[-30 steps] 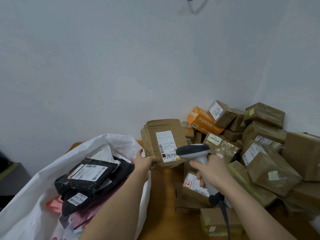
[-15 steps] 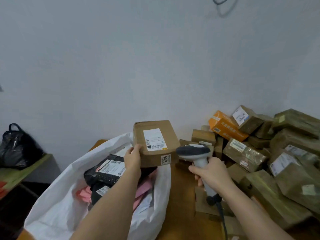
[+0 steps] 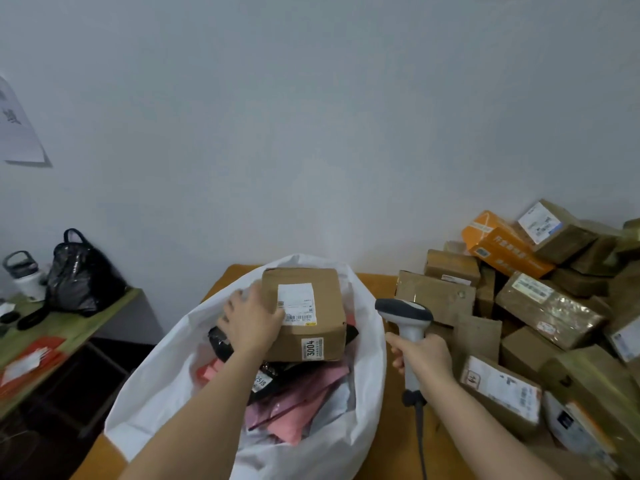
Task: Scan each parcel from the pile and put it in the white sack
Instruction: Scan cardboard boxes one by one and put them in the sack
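A brown cardboard parcel point(image 3: 313, 327) with a white label and a "3004" sticker sits in the mouth of the white sack point(image 3: 156, 393), on top of black and pink mailers. My left hand point(image 3: 252, 323) grips its left side. My right hand point(image 3: 424, 356) holds the grey barcode scanner point(image 3: 405, 315) upright just right of the sack, its cable hanging down. The pile of parcels point(image 3: 540, 313) fills the right side of the wooden table point(image 3: 394, 441).
An orange box point(image 3: 502, 244) lies at the back of the pile. Left of the table stands a lower green desk point(image 3: 65, 327) with a black bag point(image 3: 81, 275), a white bottle point(image 3: 26, 275) and orange papers. A white wall is behind.
My left hand has carried the parcel from in front of the scanner leftward and down into the sack. The view has swung left. The scanner hand stays roughly where it was.
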